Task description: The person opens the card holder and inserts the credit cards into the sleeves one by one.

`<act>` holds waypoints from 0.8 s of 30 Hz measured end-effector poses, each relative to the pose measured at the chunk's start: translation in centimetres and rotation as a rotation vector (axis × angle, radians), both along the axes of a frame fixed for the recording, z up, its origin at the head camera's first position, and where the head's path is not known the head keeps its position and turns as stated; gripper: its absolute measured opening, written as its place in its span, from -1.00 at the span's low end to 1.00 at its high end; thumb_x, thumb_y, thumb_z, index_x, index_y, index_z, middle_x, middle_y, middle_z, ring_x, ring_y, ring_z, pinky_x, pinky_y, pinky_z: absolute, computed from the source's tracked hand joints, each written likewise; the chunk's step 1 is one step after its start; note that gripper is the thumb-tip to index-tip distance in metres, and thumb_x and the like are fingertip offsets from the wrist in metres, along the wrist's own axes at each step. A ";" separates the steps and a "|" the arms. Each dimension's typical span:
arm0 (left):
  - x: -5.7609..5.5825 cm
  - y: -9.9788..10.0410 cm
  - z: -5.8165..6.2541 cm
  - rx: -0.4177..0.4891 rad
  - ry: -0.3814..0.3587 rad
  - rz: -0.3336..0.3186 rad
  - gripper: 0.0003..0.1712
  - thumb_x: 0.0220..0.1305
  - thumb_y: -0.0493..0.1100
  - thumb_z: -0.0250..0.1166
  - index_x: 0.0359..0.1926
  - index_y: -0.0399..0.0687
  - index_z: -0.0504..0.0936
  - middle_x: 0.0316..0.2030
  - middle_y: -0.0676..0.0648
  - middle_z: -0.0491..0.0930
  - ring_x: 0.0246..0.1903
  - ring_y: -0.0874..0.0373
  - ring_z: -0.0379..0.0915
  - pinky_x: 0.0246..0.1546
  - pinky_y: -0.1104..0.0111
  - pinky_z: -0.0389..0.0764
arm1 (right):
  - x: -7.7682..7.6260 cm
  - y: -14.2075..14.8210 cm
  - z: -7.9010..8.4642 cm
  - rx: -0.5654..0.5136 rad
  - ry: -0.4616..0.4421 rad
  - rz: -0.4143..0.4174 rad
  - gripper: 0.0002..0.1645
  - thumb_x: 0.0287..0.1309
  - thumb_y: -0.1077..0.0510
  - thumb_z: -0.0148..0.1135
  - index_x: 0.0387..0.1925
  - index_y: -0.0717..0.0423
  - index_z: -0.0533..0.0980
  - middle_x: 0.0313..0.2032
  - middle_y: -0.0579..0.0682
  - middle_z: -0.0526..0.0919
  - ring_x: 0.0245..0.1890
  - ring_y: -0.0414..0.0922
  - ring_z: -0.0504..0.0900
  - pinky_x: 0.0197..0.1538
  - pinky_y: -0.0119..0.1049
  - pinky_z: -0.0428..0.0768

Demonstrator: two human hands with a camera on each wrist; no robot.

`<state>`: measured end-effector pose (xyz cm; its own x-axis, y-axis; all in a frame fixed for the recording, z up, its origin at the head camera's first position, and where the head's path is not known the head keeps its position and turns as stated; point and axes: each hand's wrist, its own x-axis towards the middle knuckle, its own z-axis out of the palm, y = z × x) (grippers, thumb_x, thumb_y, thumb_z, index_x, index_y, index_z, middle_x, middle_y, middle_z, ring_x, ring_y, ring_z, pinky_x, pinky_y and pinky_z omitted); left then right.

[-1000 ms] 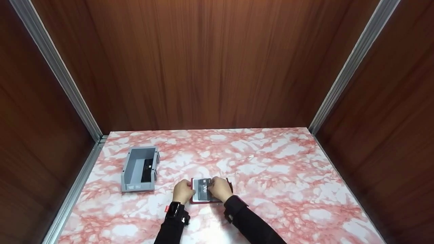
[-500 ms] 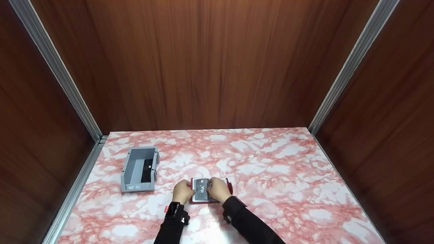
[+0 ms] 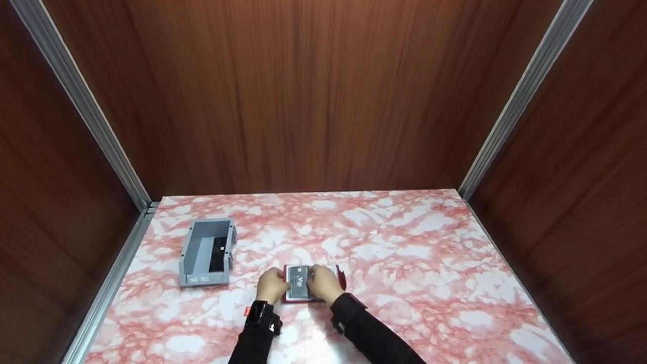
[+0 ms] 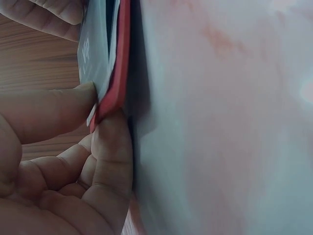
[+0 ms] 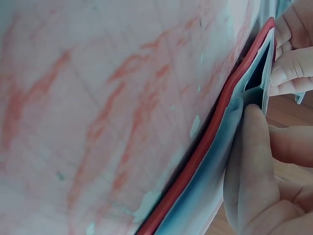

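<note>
A red card holder (image 3: pixel 293 302) lies spread on the table, its clear sleeves facing up. A grey card marked "VIP" (image 3: pixel 299 289) sits at its left half, apparently in a sleeve. My left hand (image 3: pixel 271 286) pinches the holder's left edge, thumb on top and a finger under the red cover (image 4: pixel 121 58). At the card's right edge my right hand (image 3: pixel 325 284) pinches it between thumb and fingers, which cover that end. Beside those fingers, a sleeve stands slightly lifted from the red cover (image 5: pixel 195 159) in the right wrist view.
A grey plastic bin (image 3: pixel 190 265) stands to the left, with a black flat item (image 3: pixel 219 254) inside. Wood-grain panels (image 3: pixel 303 101) enclose the red-and-white marbled table (image 3: pixel 404 253) at the back and sides. A small red tag (image 3: pixel 247 311) shows by the left wrist.
The VIP card has slid left along the holder, with my right hand following slightly left. My left hand stays at the holder's left edge.
</note>
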<state>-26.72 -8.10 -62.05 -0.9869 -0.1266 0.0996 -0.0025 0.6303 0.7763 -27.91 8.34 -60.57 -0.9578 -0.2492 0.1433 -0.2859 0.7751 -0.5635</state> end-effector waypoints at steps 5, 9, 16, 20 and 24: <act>-0.1 0.0 0.0 0.000 -0.007 -0.002 -0.74 -0.20 -0.37 0.45 -0.39 -0.33 0.60 -0.52 -0.10 0.57 -0.42 -0.03 0.49 -0.25 0.10 0.53 | 0.0 0.0 0.1 0.020 -0.019 0.007 -0.69 0.01 0.34 0.32 -0.17 0.42 0.57 -0.33 0.23 0.67 -0.26 0.11 0.66 -0.12 -0.04 0.59; -0.1 -0.1 0.0 -0.007 -0.002 -0.007 -0.75 -0.20 -0.37 0.45 -0.40 -0.34 0.60 -0.54 -0.09 0.56 -0.44 -0.02 0.49 -0.26 0.10 0.54 | 0.0 0.0 0.2 0.022 -0.025 0.013 -0.67 0.04 0.32 0.34 -0.15 0.43 0.56 -0.31 0.25 0.68 -0.24 0.11 0.66 -0.09 -0.05 0.59; -0.1 -0.1 0.0 -0.001 -0.017 -0.001 -0.74 -0.18 -0.36 0.47 -0.39 -0.33 0.60 -0.52 -0.10 0.56 -0.43 -0.03 0.49 -0.24 0.10 0.54 | 0.1 0.2 0.3 0.020 -0.004 0.051 -0.68 0.03 0.33 0.34 -0.16 0.45 0.56 -0.31 0.27 0.68 -0.24 0.13 0.66 -0.09 -0.05 0.59; -0.1 -0.1 0.1 0.004 -0.021 -0.005 -0.74 -0.18 -0.36 0.46 -0.40 -0.34 0.60 -0.52 -0.10 0.57 -0.42 -0.04 0.49 -0.25 0.11 0.53 | 0.2 0.5 0.4 0.022 -0.006 0.065 -0.70 0.05 0.33 0.34 -0.17 0.44 0.57 -0.34 0.23 0.67 -0.27 0.10 0.66 -0.11 -0.07 0.60; -0.1 -0.1 0.1 0.005 -0.019 -0.006 -0.75 -0.18 -0.37 0.45 -0.40 -0.33 0.60 -0.52 -0.10 0.57 -0.43 -0.03 0.49 -0.26 0.11 0.53 | 0.1 0.9 0.5 0.010 0.012 0.071 -0.74 0.08 0.34 0.31 -0.18 0.43 0.57 -0.40 0.16 0.66 -0.32 0.04 0.65 -0.14 -0.10 0.60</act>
